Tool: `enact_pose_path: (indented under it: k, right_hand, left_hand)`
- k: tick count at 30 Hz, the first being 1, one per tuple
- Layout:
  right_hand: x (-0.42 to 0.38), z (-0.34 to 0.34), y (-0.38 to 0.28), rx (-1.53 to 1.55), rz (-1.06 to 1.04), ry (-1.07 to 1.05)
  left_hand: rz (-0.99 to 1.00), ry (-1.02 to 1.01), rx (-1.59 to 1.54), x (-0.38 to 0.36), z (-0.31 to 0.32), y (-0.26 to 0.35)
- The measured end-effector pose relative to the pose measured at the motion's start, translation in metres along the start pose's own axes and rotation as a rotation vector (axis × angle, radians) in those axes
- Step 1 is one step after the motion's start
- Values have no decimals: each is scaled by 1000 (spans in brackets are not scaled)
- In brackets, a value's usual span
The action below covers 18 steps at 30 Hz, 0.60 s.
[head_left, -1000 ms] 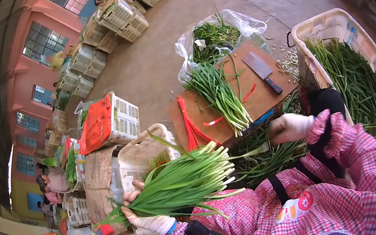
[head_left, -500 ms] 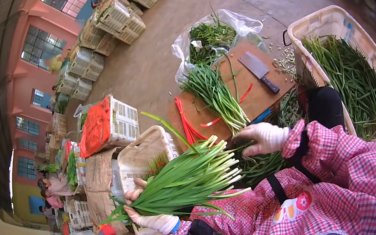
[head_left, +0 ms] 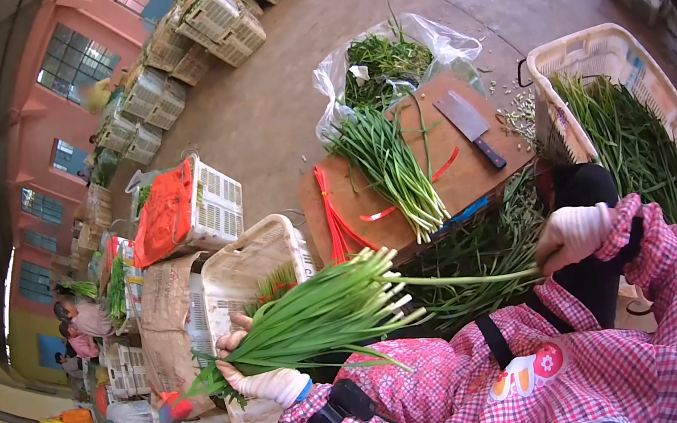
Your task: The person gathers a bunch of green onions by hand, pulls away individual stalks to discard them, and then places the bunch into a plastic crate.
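The gloved left hand is closed around a bundle of green onions, white ends fanning out beyond its fingers. The gloved right hand pinches one green stalk that runs from its fingertips to the bundle. Beyond the fingers, a wooden board carries a cleaver, cut green onions and red ties. No legible writing.

Green scallions, white gloved hand, pink checked sleeve, red bands.
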State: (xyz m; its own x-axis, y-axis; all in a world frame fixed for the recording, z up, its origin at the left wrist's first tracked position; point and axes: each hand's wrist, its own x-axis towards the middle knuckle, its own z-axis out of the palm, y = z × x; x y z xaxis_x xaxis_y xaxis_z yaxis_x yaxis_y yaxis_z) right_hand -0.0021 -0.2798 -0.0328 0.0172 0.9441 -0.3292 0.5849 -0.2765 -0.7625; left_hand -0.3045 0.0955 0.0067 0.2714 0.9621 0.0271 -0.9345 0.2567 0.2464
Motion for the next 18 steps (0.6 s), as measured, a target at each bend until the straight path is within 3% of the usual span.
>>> enact_pose_path:
  k: [2,4,5,6,8,10,14,16,18]
  right_hand:
    - [-13,3,15,-153,25,3]
    - [-16,13,23,-709,187,-124]
    - [-13,17,21,-801,230,-167]
    - [-8,17,11,-801,229,-161]
    - [3,15,-18,-739,-11,274]
    - [26,18,-30,-452,-242,544]
    - [77,22,-59,-288,-505,745]
    - [96,23,-74,-318,-502,722]
    - [117,26,-73,-305,-518,781]
  left_hand:
    - [-86,-143,-8,0,-7,9]
    - [-76,-132,-38,4,-10,13]
    - [-75,-115,-36,3,-11,12]
    - [-75,-100,-37,0,-6,7]
    - [-55,-64,30,-3,0,2]
    - [-35,29,-96,0,-2,1]
    - [-61,31,-37,-14,16,-11]
    - [-140,-126,-49,-14,9,-8]
    - [-180,-148,-102,-18,13,-11]
